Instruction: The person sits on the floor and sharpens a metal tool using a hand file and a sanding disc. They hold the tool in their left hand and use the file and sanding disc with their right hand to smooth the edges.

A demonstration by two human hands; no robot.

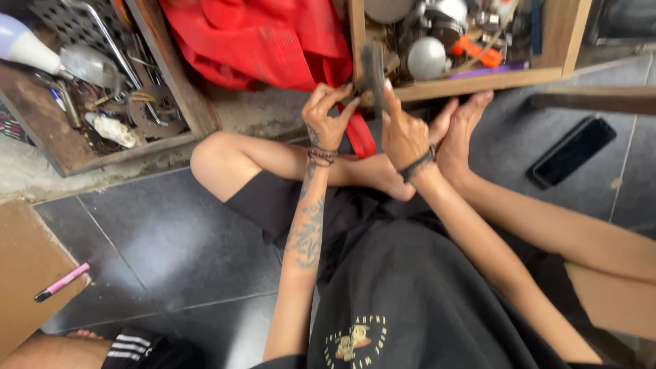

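Between both hands' fingers, a dark metal part (373,74) stands nearly upright, its top tilted slightly left; left hand (326,119) and right hand (404,134) grip it.

Black shirt, printed emblem; black shorts; tattooed left forearm, beaded bracelets; dark band on right wrist.

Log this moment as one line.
left hand: on dark metal part | right hand: gripping same part | nearby: wooden box, red cloth

Single head view, steeply downward, close over the lap
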